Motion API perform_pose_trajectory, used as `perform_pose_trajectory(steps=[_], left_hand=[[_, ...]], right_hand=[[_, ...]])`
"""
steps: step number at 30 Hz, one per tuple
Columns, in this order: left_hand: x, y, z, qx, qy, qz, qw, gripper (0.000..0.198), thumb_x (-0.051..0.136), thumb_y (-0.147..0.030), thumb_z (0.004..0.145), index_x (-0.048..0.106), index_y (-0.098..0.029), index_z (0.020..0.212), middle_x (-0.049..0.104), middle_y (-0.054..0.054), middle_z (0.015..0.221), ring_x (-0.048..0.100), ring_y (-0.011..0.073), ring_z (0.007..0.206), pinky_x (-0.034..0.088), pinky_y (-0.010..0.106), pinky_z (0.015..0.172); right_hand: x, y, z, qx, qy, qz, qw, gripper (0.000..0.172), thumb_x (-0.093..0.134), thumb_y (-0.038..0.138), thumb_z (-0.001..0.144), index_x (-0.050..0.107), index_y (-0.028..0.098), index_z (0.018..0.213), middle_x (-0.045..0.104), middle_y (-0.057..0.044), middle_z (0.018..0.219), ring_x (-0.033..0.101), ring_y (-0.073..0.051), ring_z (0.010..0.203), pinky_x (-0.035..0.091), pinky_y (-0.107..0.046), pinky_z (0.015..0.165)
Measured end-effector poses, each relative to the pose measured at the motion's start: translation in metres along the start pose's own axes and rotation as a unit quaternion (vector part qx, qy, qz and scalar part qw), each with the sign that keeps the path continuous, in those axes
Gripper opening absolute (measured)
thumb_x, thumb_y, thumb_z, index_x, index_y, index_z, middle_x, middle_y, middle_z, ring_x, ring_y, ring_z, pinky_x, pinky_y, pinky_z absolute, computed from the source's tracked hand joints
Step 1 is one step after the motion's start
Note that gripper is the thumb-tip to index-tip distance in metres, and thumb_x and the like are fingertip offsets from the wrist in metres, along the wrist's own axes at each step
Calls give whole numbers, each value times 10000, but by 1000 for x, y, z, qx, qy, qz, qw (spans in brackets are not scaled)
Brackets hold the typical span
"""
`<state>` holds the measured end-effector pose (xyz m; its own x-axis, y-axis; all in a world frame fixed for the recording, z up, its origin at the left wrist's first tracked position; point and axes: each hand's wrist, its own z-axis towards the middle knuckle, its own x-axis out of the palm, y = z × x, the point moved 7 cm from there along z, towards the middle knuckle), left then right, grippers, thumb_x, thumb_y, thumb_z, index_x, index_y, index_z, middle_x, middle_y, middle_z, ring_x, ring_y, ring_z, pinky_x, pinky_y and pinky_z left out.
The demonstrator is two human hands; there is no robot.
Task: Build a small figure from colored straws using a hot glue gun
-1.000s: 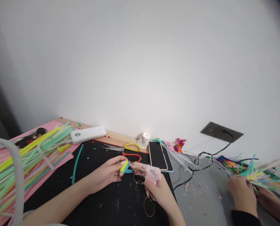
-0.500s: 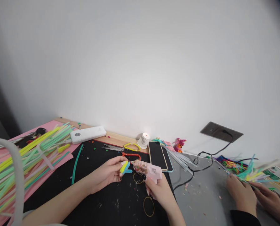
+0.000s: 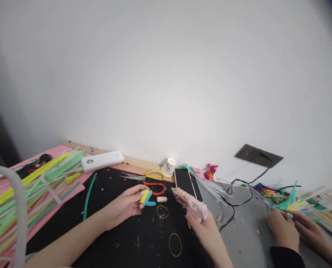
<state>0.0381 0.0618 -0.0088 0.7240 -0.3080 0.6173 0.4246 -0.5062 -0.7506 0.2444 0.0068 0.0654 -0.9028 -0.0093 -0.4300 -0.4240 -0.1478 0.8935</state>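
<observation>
Between the fingertips of my left hand (image 3: 125,204) is a small bundle of pipe cleaner pieces (image 3: 146,197), yellow and blue. My right hand (image 3: 200,225) is wrapped round a pink glue gun (image 3: 192,204), its nozzle pointing up and left, apart from the bundle. A short pale piece (image 3: 161,199) lies on the black mat between my hands. Just beyond it rest scissors (image 3: 154,188) with one red and one yellow handle loop. Two thin rubber bands (image 3: 175,245) lie on the mat nearer to me.
Many pipe cleaners (image 3: 54,178) lie on pink paper at the left, beside a white oblong device (image 3: 102,160). A paper cup (image 3: 168,167) and phone (image 3: 184,183) stand or lie near the wall. A black cable (image 3: 232,204) crosses the grey table. Another person's hands (image 3: 284,227) work at the right.
My right hand has drawn the glue gun away to the right from the bundle. The short pale piece now shows on the mat. My left hand has barely moved.
</observation>
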Motion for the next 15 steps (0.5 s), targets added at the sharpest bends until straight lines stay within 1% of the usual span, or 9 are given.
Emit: perform_pose_trajectory(steps=[1, 2, 3, 5, 7, 8, 11, 13, 15], left_hand=[[0, 0, 0, 1, 1, -1, 1000, 249, 739, -325, 767, 634, -208, 960, 534, -33, 707, 479, 86, 582, 392, 223, 604], [0, 0, 0, 1, 2, -2, 1000, 255, 743, -326, 763, 634, -208, 962, 539, -32, 712, 481, 86, 586, 393, 224, 605], [0, 1, 0, 1, 3, -4, 1000, 263, 746, -327, 760, 634, -209, 966, 544, -30, 721, 483, 87, 590, 394, 226, 608], [0, 1, 0, 2, 4, -6, 1000, 277, 753, -328, 753, 634, -205, 971, 548, -29, 729, 484, 85, 592, 396, 231, 613], [0, 0, 0, 6, 5, -8, 1000, 288, 761, -328, 746, 634, -199, 969, 546, -29, 727, 481, 83, 589, 395, 234, 612], [0, -1, 0, 7, 4, -8, 1000, 293, 765, -330, 742, 633, -197, 967, 544, -29, 723, 481, 82, 587, 394, 235, 610], [0, -2, -1, 8, 2, -11, 1000, 305, 775, -334, 730, 631, -197, 961, 538, -31, 723, 481, 79, 586, 391, 233, 605], [0, -2, -1, 8, 2, -13, 1000, 312, 777, -340, 728, 629, -198, 963, 533, -33, 724, 480, 77, 587, 392, 231, 605], [0, -2, 0, 7, 1, -15, 1000, 324, 779, -347, 726, 627, -198, 970, 532, -35, 725, 479, 75, 588, 395, 229, 607]], right_hand=[[-5, 0, -6, -2, 1, -24, 1000, 429, 585, 288, 826, 629, 209, 1244, 638, -107, 1266, 585, -271, 1143, 454, -381, 981], [-12, -2, -13, 3, -5, -52, 999, 425, 575, 280, 820, 632, 201, 1235, 634, -107, 1275, 578, -278, 1160, 446, -387, 992], [-18, -6, -21, 19, -16, -85, 996, 419, 568, 276, 813, 638, 188, 1217, 658, -110, 1235, 601, -284, 1122, 466, -386, 965], [-31, -17, -36, 48, -27, -149, 987, 387, 566, 287, 791, 664, 165, 1144, 714, -107, 1105, 661, -286, 976, 521, -361, 856], [-43, -29, -48, 54, -27, -189, 980, 393, 559, 333, 788, 661, 168, 1130, 712, -106, 1112, 672, -280, 958, 526, -330, 832], [-50, -36, -53, 57, -31, -204, 977, 402, 554, 360, 788, 660, 168, 1126, 704, -112, 1135, 669, -282, 991, 522, -320, 843], [-81, -63, -66, 91, -78, -254, 960, 468, 562, 410, 750, 645, 166, 1141, 688, -129, 1180, 634, -298, 1105, 505, -310, 896], [-102, -82, -72, 116, -116, -286, 944, 468, 564, 407, 710, 649, 188, 1114, 698, -121, 1163, 645, -303, 1090, 516, -313, 872], [-118, -97, -75, 131, -140, -311, 931, 443, 548, 400, 702, 647, 204, 1087, 731, -105, 1072, 692, -291, 976, 535, -309, 795]])
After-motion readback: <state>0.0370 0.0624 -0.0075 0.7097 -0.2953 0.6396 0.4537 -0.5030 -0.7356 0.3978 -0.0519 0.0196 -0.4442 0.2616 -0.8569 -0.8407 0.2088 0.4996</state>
